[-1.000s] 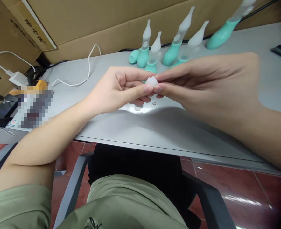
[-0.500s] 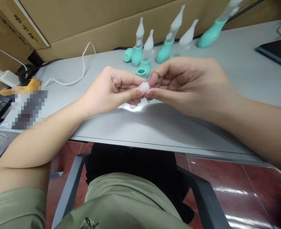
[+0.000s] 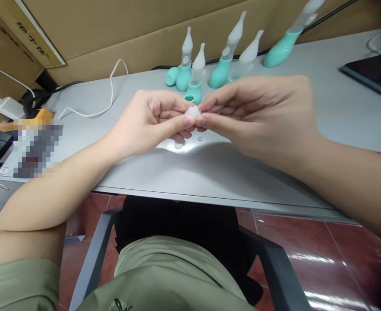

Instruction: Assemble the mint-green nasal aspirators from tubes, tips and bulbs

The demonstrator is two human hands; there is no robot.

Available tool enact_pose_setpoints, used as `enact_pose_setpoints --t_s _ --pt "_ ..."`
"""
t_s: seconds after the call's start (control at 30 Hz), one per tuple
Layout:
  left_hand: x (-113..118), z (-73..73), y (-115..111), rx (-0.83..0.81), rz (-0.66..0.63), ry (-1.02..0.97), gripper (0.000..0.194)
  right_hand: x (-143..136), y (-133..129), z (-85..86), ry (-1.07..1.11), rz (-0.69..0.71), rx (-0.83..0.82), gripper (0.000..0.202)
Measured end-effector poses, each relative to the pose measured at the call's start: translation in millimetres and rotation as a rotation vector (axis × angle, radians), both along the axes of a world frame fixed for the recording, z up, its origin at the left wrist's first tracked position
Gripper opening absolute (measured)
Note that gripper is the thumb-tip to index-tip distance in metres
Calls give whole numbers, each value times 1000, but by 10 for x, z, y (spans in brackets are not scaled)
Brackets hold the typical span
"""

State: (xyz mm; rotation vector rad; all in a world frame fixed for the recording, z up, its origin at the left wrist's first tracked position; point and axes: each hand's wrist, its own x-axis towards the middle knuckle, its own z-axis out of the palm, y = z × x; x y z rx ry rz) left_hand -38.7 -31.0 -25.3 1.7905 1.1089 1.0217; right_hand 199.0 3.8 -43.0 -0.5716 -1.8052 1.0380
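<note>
Above the grey desk my left hand [image 3: 158, 119] pinches a small translucent white plastic piece [image 3: 193, 112] between thumb and fingers. From the other side my right hand [image 3: 258, 114] grips the same piece with thumb and forefinger. Fingertips cover much of it, so its full shape is hidden. Just behind it stands a teal bulb [image 3: 189, 98] with an open mouth. On the desk below lie a tiny ring [image 3: 199, 138] and a small whitish round part [image 3: 179, 144].
Several teal bulb nasal aspirators [image 3: 221, 71] with white tips stand along the cardboard wall [image 3: 112, 30]. A white cable [image 3: 111, 95] and a charger [image 3: 11, 108] lie at left. At right is a dark flat device [image 3: 374, 73]. The desk's front edge [image 3: 177, 196] runs before my lap.
Both hands keep hold of the white piece, and my right fingers have shifted slightly around it. The tiny ring on the desk now shows more clearly below them. The view has moved a little.
</note>
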Motion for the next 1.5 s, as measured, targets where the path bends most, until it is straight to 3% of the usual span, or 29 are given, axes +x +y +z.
enact_pose_setpoints --t_s 0.17,0.4,0.53,0.77,0.93,1.17,1.4,1.5 --pt "-20 -1 -7 20 -47 -21 7 18 33 16 -54 74 -43 32" --pt "-24 25 -7 -4 -83 16 33 50 134 49 -148 230 -116 44" --pt "-45 38 3 -10 -106 37 41 50 145 58 -121 215 -136 50" --pt "-51 14 -4 32 -111 30 31 71 141 138 -106 209 -182 52" --pt "-77 -54 4 125 -89 66 28 90 189 163 -106 220 -279 39" --pt "-85 -104 10 190 -103 126 30 128 135 206 -188 40 -167 24" --pt "-64 -65 -9 245 -110 170 25 145 148 199 -174 11 -132 11" --pt "-110 -39 7 355 -105 231 24 169 202 193 -222 -9 -89 12"
